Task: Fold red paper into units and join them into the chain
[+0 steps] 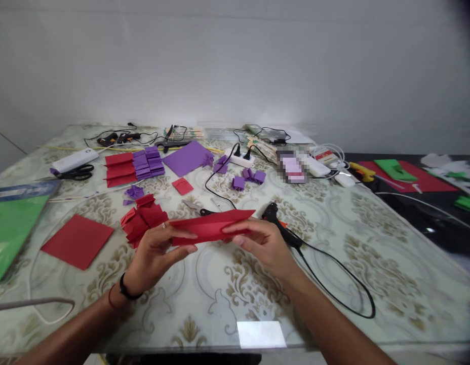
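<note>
- The red paper (209,228) is up in the air over the near part of the table (204,309), between the two hands
- The left hand (153,253) grips its left end and the right hand (267,246) grips its right end
- The paper has long folds, so a fold could go crooked if one hand pulls more than the other
- A hard squeeze could make a bad crease, and a loose pinch could let it slip
- The glue gun (273,214) is just past the right hand, so a bump could knock it; I cannot tell if it is hot
- Its cord (343,276) loops near the right arm and could snag
- The scissors (200,209) lie behind the paper, partly hidden
- The red folded bit (146,215) beside the left hand could get squashed
</note>
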{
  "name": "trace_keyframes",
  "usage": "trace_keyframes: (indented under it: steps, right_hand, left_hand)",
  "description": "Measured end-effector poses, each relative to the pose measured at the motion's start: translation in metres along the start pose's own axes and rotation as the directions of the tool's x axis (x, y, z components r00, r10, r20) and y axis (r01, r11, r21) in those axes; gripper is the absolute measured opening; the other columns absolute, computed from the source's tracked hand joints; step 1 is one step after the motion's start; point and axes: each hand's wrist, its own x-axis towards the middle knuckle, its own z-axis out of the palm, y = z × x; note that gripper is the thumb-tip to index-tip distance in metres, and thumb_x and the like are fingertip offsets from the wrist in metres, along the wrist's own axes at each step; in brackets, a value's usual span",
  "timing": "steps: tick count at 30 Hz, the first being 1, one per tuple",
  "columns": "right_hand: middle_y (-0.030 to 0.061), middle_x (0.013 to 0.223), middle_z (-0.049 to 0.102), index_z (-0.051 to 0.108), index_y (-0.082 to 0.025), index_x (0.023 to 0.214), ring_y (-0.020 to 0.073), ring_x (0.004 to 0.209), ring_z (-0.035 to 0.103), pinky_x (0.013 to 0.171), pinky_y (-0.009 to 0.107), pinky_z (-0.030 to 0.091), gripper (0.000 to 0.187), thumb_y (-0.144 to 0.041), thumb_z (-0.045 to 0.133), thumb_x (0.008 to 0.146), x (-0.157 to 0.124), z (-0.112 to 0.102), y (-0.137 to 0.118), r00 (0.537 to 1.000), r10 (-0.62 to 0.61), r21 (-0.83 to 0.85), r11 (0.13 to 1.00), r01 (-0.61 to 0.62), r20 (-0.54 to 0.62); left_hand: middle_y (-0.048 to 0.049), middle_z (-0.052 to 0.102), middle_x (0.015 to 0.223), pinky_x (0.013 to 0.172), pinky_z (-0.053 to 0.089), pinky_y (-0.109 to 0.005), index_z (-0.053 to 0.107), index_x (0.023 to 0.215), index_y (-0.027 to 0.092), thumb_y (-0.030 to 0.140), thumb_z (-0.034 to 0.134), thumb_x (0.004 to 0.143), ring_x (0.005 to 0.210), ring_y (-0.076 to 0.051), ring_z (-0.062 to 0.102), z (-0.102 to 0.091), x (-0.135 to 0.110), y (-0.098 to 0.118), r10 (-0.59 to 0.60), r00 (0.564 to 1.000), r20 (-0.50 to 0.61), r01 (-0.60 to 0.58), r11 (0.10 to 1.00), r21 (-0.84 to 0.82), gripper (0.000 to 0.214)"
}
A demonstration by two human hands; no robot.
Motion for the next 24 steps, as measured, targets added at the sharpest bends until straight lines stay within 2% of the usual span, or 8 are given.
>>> trace_keyframes:
  steps: [3, 7, 9, 12, 15, 18, 21, 24]
  right_hand:
    - [0.0052, 0.086, 0.083, 0.087, -0.024, 0.086, 0.0196, 0.077, 0.075, 0.075, 0.031, 0.058, 0.021, -0.041, 0.077, 0.093, -0.001, 0.004, 0.004, 0.999, 0.035, 0.067, 0.997, -0.035, 0.0]
    - [0.0043, 0.081, 0.082, 0.085, -0.022, 0.081, 0.0195, 0.077, 0.074, 0.076, 0.032, 0.059, 0.021, -0.038, 0.077, 0.094, -0.003, 0.01, 0.005, 0.994, 0.08, 0.123, 0.99, -0.071, -0.068]
    - [0.0041, 0.08, 0.081, 0.083, -0.021, 0.079, 0.019, 0.076, 0.073, 0.076, 0.031, 0.059, 0.021, -0.037, 0.078, 0.093, -0.004, 0.013, 0.003, 0.991, 0.092, 0.127, 0.989, -0.08, -0.098]
    - [0.005, 0.078, 0.079, 0.079, -0.019, 0.076, 0.0191, 0.075, 0.072, 0.076, 0.032, 0.059, 0.024, -0.038, 0.079, 0.091, -0.003, 0.017, 0.0, 0.986, 0.116, 0.129, 0.987, -0.1, -0.117]
    - [0.003, 0.076, 0.077, 0.072, -0.02, 0.085, 0.0182, 0.07, 0.073, 0.072, 0.032, 0.061, 0.023, -0.04, 0.082, 0.087, -0.002, 0.02, 0.0, 0.977, 0.167, 0.19, 0.972, -0.141, -0.133]
    - [-0.0036, 0.076, 0.074, 0.054, -0.026, 0.096, 0.0164, 0.065, 0.072, 0.068, 0.031, 0.063, 0.037, -0.04, 0.086, 0.084, 0.0, 0.024, 0.003, 0.969, 0.19, 0.299, 0.944, -0.136, -0.157]
    - [-0.0073, 0.08, 0.071, 0.044, -0.03, 0.103, 0.0151, 0.064, 0.071, 0.063, 0.03, 0.064, 0.052, -0.04, 0.09, 0.08, 0.002, 0.029, 0.006, 0.966, 0.228, 0.408, 0.899, -0.161, -0.121]
    - [-0.0049, 0.086, 0.073, 0.048, -0.03, 0.116, 0.015, 0.068, 0.072, 0.06, 0.027, 0.064, 0.059, -0.037, 0.092, 0.076, 0.003, 0.032, 0.007, 0.947, 0.321, 0.479, 0.837, -0.265, -0.037]
  left_hand:
    - [-0.0017, 0.073, 0.063, 0.057, 0.045, -0.029, 0.085, 0.074, 0.024, 0.037, 0.085, 0.081, 0.059, -0.018, 0.06, 0.003, -0.002, 0.005, -0.047, 0.995, -0.088, 0.046, 0.999, -0.02, 0.015]
    - [-0.0004, 0.073, 0.076, 0.064, 0.05, -0.028, 0.075, 0.071, 0.022, 0.029, 0.083, 0.083, 0.07, -0.018, 0.064, 0.009, -0.004, 0.011, -0.096, 0.985, -0.143, 0.08, 0.99, -0.117, 0.016]
    - [0.0015, 0.068, 0.074, 0.061, 0.05, -0.025, 0.065, 0.071, 0.021, 0.027, 0.083, 0.082, 0.067, -0.015, 0.063, 0.011, -0.004, 0.011, -0.15, 0.976, -0.155, 0.117, 0.972, -0.205, 0.022]
    - [0.0061, 0.061, 0.072, 0.058, 0.052, -0.022, 0.051, 0.081, 0.023, 0.024, 0.086, 0.078, 0.062, -0.013, 0.066, 0.013, -0.001, 0.01, -0.216, 0.96, -0.175, 0.144, 0.925, -0.351, 0.035]
    - [0.0072, 0.066, 0.079, 0.067, 0.062, -0.027, 0.049, 0.103, 0.026, 0.022, 0.086, 0.078, 0.069, -0.017, 0.075, 0.014, 0.001, 0.01, -0.247, 0.963, -0.104, 0.182, 0.886, -0.426, 0.045]
    - [0.0043, 0.07, 0.079, 0.072, 0.065, -0.031, 0.059, 0.119, 0.023, 0.024, 0.083, 0.08, 0.074, -0.019, 0.078, 0.014, 0.002, 0.009, -0.264, 0.964, 0.044, 0.262, 0.898, -0.354, 0.046]
    - [-0.0009, 0.076, 0.084, 0.075, 0.066, -0.032, 0.072, 0.107, 0.018, 0.028, 0.082, 0.081, 0.08, -0.021, 0.078, 0.014, 0.002, 0.01, -0.244, 0.964, 0.103, 0.262, 0.933, -0.247, 0.029]
    - [-0.0032, 0.081, 0.09, 0.078, 0.065, -0.032, 0.077, 0.097, 0.018, 0.029, 0.08, 0.083, 0.084, -0.023, 0.078, 0.015, 0.002, 0.01, -0.233, 0.969, 0.087, 0.242, 0.964, -0.113, 0.017]
